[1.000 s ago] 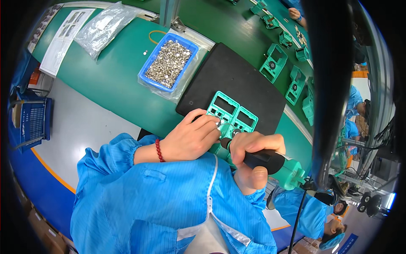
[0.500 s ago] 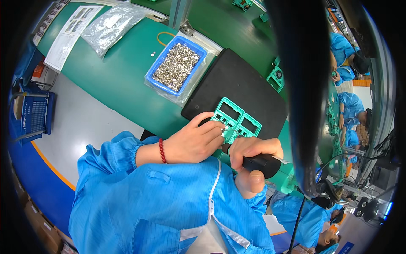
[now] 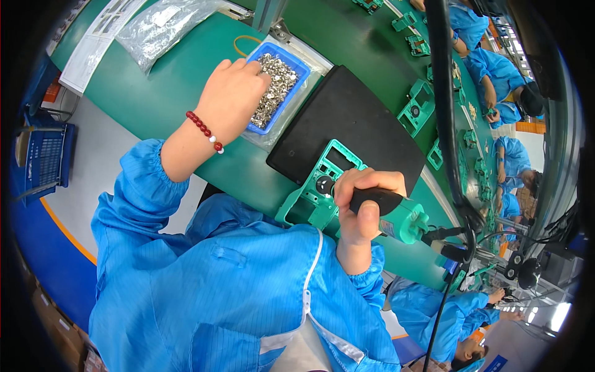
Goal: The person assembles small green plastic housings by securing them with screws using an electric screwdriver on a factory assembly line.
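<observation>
My left hand (image 3: pixel 234 93), a beaded bracelet on its wrist, reaches over the blue tray (image 3: pixel 302 67) of small shiny metal screws (image 3: pixel 277 84). Its fingers curl down at the tray's left side; the fingertips are hidden. Wrapped in my right hand (image 3: pixel 365 204) is an electric screwdriver with a black grip and a green rear body (image 3: pixel 406 220). The screwdriver's front end is mostly hidden by the hand, above a green plastic housing (image 3: pixel 294 209). This open-framed housing lies at the near edge of a black mat, with a round black part (image 3: pixel 323 185) at its middle.
The black mat (image 3: pixel 347 118) lies right of the tray. A clear plastic bag (image 3: pixel 164 31) and a printed sheet (image 3: pixel 99 43) lie at the far left. More green housings (image 3: pixel 416 108) are on the right, below a hanging black cable (image 3: pixel 441 93). Co-workers (image 3: pixel 499 68) sit beyond.
My left hand has left the housing and moved up and left to the screw tray. The right hand and screwdriver have shifted slightly up, and the housing has turned and moved toward me.
</observation>
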`<action>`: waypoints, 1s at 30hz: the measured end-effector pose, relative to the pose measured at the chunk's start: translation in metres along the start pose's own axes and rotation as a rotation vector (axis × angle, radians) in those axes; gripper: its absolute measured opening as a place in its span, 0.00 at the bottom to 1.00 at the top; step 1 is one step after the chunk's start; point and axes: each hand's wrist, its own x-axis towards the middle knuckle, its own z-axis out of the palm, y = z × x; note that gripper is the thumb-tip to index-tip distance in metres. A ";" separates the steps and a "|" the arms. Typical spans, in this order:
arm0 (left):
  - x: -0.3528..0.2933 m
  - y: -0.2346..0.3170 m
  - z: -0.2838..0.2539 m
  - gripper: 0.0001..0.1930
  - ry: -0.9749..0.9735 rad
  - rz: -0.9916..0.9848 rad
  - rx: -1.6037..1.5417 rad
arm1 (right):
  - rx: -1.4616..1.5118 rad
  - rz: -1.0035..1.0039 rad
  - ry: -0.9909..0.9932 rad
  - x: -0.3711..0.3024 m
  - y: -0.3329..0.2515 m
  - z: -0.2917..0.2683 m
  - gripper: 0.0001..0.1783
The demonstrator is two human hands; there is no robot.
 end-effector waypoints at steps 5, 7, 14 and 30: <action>0.000 -0.001 0.002 0.06 0.183 -0.012 -0.145 | -0.006 0.005 0.106 0.003 0.006 0.008 0.27; -0.002 -0.002 0.002 0.07 0.191 -0.024 -0.149 | 0.005 0.002 0.109 0.005 0.008 0.008 0.27; -0.008 0.011 -0.007 0.06 0.265 -0.053 -0.453 | 0.015 0.009 0.090 0.009 0.017 0.010 0.25; -0.055 0.067 -0.009 0.06 0.267 0.166 -0.720 | 0.053 0.028 -0.020 0.017 0.025 0.005 0.24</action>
